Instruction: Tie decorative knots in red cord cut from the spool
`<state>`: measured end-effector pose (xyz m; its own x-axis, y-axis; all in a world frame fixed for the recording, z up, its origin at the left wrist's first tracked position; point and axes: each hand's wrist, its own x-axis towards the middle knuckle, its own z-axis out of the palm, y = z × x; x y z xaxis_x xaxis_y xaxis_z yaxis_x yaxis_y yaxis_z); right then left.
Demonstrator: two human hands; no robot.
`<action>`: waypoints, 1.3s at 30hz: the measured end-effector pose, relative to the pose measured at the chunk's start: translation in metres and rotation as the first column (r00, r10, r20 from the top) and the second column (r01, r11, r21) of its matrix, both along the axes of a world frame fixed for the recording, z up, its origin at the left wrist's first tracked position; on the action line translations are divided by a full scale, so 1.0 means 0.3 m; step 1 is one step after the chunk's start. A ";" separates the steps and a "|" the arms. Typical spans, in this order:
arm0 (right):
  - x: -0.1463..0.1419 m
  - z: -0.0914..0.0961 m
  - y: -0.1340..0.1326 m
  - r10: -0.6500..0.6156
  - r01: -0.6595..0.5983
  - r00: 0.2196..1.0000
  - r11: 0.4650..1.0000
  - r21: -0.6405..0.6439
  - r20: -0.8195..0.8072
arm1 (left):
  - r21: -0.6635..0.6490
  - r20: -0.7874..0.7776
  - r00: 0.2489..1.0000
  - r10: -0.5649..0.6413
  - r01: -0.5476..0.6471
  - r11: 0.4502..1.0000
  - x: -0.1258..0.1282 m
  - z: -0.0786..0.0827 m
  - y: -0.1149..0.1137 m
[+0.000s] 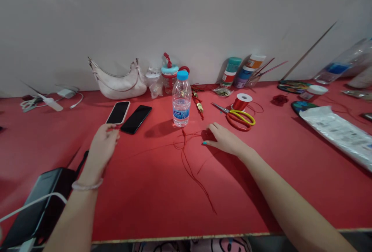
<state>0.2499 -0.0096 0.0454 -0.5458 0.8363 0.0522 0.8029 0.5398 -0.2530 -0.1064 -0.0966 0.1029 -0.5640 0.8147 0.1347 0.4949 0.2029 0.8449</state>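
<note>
My left hand point(102, 145) hovers over the red table point(151, 205) just in front of two phones, fingers pinched on the end of a thin red cord. My right hand point(222, 138) rests on the table right of a water bottle point(181, 99), fingers curled down onto strands of red cord point(190, 167) that spread across the tabletop and trail toward the near edge. The cord strands run between both hands and pass under the bottle's base.
A white phone point(118, 112) and a black phone point(136, 118) lie side by side. Scissors point(238, 118), a red cord spool point(242, 101), paint jars point(242, 72), a pale handbag point(119, 81) and a plastic packet point(340, 132) stand around. A dark power bank point(35, 205) sits at near left.
</note>
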 end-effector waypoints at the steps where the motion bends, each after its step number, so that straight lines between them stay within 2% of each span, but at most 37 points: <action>1: 0.000 0.001 0.003 -0.014 0.014 1.000 1.000 -0.003 -0.011 | -0.176 -0.238 0.971 -0.027 -0.015 0.984 -0.014 -0.007 -0.013; 3: 0.004 0.003 0.010 -0.040 0.040 0.999 0.999 -0.011 -0.030 | -0.425 -0.575 0.798 -0.180 -0.104 0.899 -0.010 -0.017 -0.035; 4: 0.008 0.003 0.014 -0.046 0.045 0.998 0.999 -0.017 -0.038 | -0.476 -0.666 0.702 -0.253 -0.140 0.868 0.009 -0.021 -0.043; 6: 0.019 0.000 0.023 -0.038 0.037 0.998 0.999 -0.029 -0.046 | -0.470 -0.772 0.544 -0.329 -0.140 0.871 0.070 -0.032 -0.050; 8: 0.029 -0.006 0.033 -0.022 0.020 0.998 0.999 -0.049 -0.055 | -0.461 -0.783 0.470 -0.406 -0.001 0.887 0.141 -0.048 -0.047; 9: 0.033 -0.010 0.037 -0.014 0.010 0.998 0.998 -0.062 -0.061 | -0.490 -0.752 0.453 -0.478 0.101 0.866 0.173 -0.058 -0.042; 11: 0.036 -0.016 0.044 0.008 -0.015 0.997 0.996 -0.087 -0.076 | -0.566 -0.663 0.434 -0.610 0.242 0.788 0.220 -0.078 -0.029; 13: 0.035 -0.021 0.047 0.034 -0.042 0.997 0.994 -0.099 -0.074 | -0.625 -0.592 0.434 -0.679 0.285 0.727 0.238 -0.093 -0.017; 14: 0.034 -0.022 0.048 0.045 -0.051 0.997 0.994 -0.095 -0.063 | -0.642 -0.578 0.435 -0.691 0.281 0.714 0.237 -0.097 -0.013; 16: 0.033 -0.024 0.049 0.044 -0.046 0.999 0.996 -0.076 -0.020 | -0.664 -0.585 0.430 -0.688 0.234 0.710 0.220 -0.094 -0.013; 19: 0.038 -0.018 0.050 -0.010 0.012 0.998 0.999 -0.036 0.055 | -0.671 -0.662 0.405 -0.631 0.055 0.739 0.173 -0.073 -0.033; 22: 0.042 0.001 0.045 -0.126 0.122 0.977 0.992 0.033 0.171 | -0.640 -0.734 0.383 -0.561 -0.113 0.760 0.131 -0.048 -0.059; 24: 0.036 0.014 0.038 -0.218 0.202 0.947 0.975 0.091 0.235 | -0.613 -0.759 0.371 -0.535 -0.131 0.779 0.122 -0.041 -0.064; 26: 0.020 0.020 0.028 -0.261 0.233 0.939 0.962 0.141 0.226 | -0.602 -0.752 0.375 -0.542 -0.056 0.796 0.136 -0.046 -0.053; 28: -0.006 0.015 0.016 -0.217 0.189 0.962 0.967 0.171 0.163 | -0.604 -0.704 0.391 -0.593 0.109 0.789 0.170 -0.063 -0.031; 31: -0.052 -0.007 0.002 -0.086 0.072 0.993 0.983 0.171 0.077 | -0.581 -0.633 0.359 -0.686 0.365 0.727 0.238 -0.107 -0.001; 33: -0.074 -0.022 -0.001 -0.045 0.037 0.998 0.988 0.150 0.053 | -0.600 -0.592 0.299 -0.749 0.457 0.657 0.276 -0.141 0.003; 35: -0.083 -0.034 0.000 -0.049 0.041 0.997 0.990 0.135 0.053 | -0.636 -0.552 0.266 -0.790 0.479 0.605 0.297 -0.171 -0.006; 36: -0.082 -0.038 0.002 -0.058 0.049 0.997 0.990 0.133 0.060 | -0.651 -0.541 0.266 -0.798 0.469 0.597 0.301 -0.183 -0.013; 39: -0.061 -0.040 0.009 -0.086 0.069 0.990 0.986 0.151 0.114 | -0.680 -0.552 0.307 -0.775 0.373 0.631 0.294 -0.204 -0.041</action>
